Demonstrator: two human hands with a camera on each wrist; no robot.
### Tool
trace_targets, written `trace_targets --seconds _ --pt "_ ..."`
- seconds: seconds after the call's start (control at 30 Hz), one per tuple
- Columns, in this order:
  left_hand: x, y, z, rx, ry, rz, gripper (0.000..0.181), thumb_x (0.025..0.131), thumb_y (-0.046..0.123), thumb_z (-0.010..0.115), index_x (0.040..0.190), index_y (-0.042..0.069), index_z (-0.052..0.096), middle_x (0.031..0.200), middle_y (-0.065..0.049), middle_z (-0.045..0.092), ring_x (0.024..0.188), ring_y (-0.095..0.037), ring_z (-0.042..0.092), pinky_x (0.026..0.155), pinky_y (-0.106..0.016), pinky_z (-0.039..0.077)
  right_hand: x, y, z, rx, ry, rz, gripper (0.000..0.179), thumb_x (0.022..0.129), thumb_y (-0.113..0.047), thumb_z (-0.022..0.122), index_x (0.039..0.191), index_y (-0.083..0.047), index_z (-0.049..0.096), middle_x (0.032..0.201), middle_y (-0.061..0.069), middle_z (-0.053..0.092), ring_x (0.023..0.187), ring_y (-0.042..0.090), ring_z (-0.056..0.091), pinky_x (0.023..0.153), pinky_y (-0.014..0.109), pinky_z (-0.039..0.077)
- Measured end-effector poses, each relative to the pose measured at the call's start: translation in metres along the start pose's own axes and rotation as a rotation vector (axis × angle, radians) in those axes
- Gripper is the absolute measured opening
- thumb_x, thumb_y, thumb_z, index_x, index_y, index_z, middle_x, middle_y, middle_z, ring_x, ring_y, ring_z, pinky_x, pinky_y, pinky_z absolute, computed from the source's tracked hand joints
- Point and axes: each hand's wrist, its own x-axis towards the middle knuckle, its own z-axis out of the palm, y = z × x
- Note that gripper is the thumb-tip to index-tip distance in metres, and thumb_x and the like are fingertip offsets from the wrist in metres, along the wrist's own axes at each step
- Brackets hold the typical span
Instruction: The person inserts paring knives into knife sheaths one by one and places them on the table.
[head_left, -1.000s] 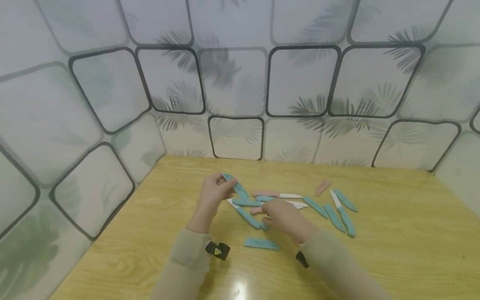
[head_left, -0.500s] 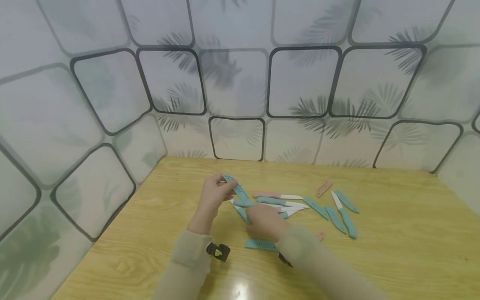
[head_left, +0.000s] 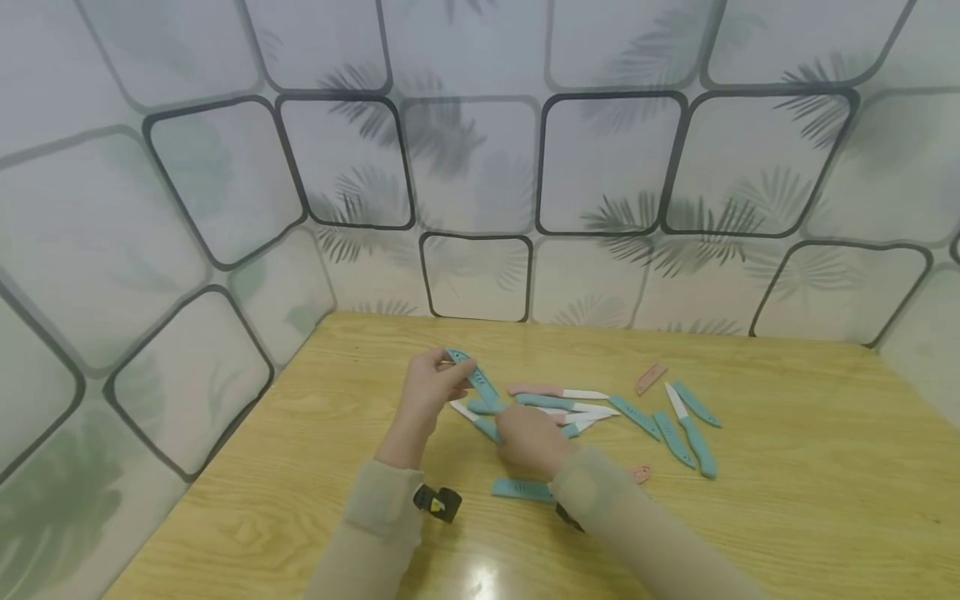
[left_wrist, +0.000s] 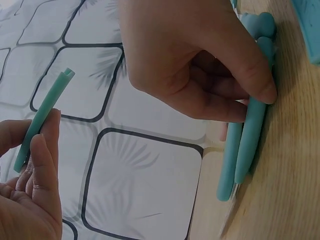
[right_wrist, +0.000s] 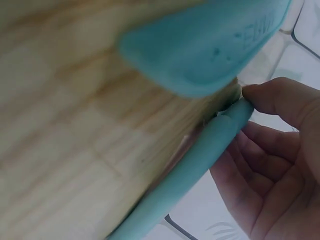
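Observation:
In the head view my left hand (head_left: 431, 387) holds up a teal knife sheath (head_left: 480, 383) with slots, its lower end slanting toward the pile. The left wrist view shows that sheath (left_wrist: 45, 117) pinched between thumb and fingers. My right hand (head_left: 534, 437) is low over the left side of the knife pile. Its thumb and fingers pinch a teal knife handle (left_wrist: 254, 130), with a second teal handle (left_wrist: 230, 167) right alongside. Part of the held knife is hidden by the hand. Close by lie a teal-handled knife (head_left: 543, 401) and a pink-handled knife (head_left: 534, 389), both with white blades.
On the wooden table (head_left: 810, 467), a teal sheath (head_left: 522, 490) lies nearest me and a pink sheath (head_left: 651, 379) farther back. To the right lies a bare knife (head_left: 697, 442) between two teal sheaths. A patterned wall (head_left: 472, 275) rises behind the table.
My right hand has moved left across the pile to the teal handles, then stayed nearly still. The left hand keeps its hold on the sheath. A knife under the right hand has shifted slightly left.

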Motion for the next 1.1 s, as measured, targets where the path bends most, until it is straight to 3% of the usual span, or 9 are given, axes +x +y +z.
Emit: trace_targets --seconds 0.27,0.5,0.57,0.63,0.8,0.87,0.93,1.1 --pt "0.0 0.002 0.001 0.005 0.008 -0.01 0.013 0.082 0.01 0.061 0.086 -0.002 0.058 0.076 -0.01 0.066 0.067 -0.017 0.063 0.067 -0.032 0.052 -0.002 0.007 -0.001 0.107 -0.016 0.047 0.015 0.077 -0.007 0.06 0.067 -0.009 0.049 0.056 -0.001 0.044 0.048 0.012 0.04 0.045 0.023 0.035" --pt "0.0 0.001 0.001 0.011 0.01 -0.015 0.014 0.083 0.011 0.061 0.086 -0.002 0.058 0.076 -0.009 0.065 0.068 -0.017 0.063 0.068 -0.032 0.052 -0.007 0.018 -0.004 0.255 0.062 0.012 0.023 0.078 -0.003 0.057 0.058 -0.008 0.046 0.05 -0.002 0.041 0.041 0.007 0.034 0.038 0.016 0.028" --pt "0.0 0.001 0.001 0.013 0.01 -0.013 0.014 0.083 0.011 0.061 0.086 -0.002 0.058 0.076 -0.009 0.065 0.067 -0.017 0.062 0.068 -0.032 0.052 -0.01 0.02 -0.008 0.315 0.09 0.005 0.02 0.081 -0.003 0.057 0.061 -0.005 0.052 0.054 0.0 0.048 0.04 0.007 0.036 0.038 0.016 0.03" --pt "0.0 0.0 0.001 0.016 0.01 -0.01 0.014 0.083 0.011 0.061 0.086 -0.002 0.058 0.076 -0.009 0.065 0.068 -0.017 0.062 0.068 -0.033 0.052 -0.013 0.023 -0.012 0.374 0.128 -0.013 0.015 0.083 -0.002 0.057 0.067 0.0 0.059 0.071 0.007 0.061 0.045 0.008 0.046 0.04 0.016 0.034" --pt "0.001 -0.002 0.001 0.023 0.014 -0.007 0.014 0.083 0.011 0.06 0.087 -0.003 0.058 0.077 -0.01 0.065 0.069 -0.017 0.062 0.068 -0.032 0.051 -0.023 0.033 -0.024 0.445 0.252 -0.008 0.01 0.084 -0.003 0.057 0.082 0.004 0.064 0.091 0.015 0.063 0.058 0.013 0.056 0.049 0.021 0.045" --pt "0.001 -0.002 0.001 0.024 0.02 -0.009 0.014 0.084 0.011 0.06 0.087 -0.002 0.058 0.077 -0.009 0.065 0.069 -0.017 0.062 0.068 -0.032 0.051 -0.029 0.038 -0.028 0.469 0.3 0.018 0.013 0.085 -0.004 0.056 0.089 0.005 0.063 0.082 0.013 0.063 0.061 0.015 0.056 0.055 0.025 0.049" --pt "0.001 -0.003 0.001 0.022 0.026 -0.01 0.014 0.084 0.011 0.06 0.087 -0.002 0.058 0.077 -0.01 0.066 0.07 -0.019 0.063 0.068 -0.032 0.051 -0.034 0.044 -0.032 0.507 0.347 0.038 0.018 0.085 -0.006 0.055 0.097 0.006 0.062 0.086 0.013 0.064 0.069 0.016 0.06 0.062 0.028 0.051" --pt "0.001 -0.003 0.001 0.016 0.041 0.0 0.015 0.084 0.011 0.06 0.089 -0.002 0.058 0.077 -0.009 0.065 0.072 -0.02 0.062 0.069 -0.031 0.051 -0.049 0.057 -0.038 0.578 0.436 0.021 0.022 0.088 -0.008 0.053 0.102 0.007 0.06 0.088 0.016 0.064 0.07 0.02 0.063 0.064 0.032 0.052"
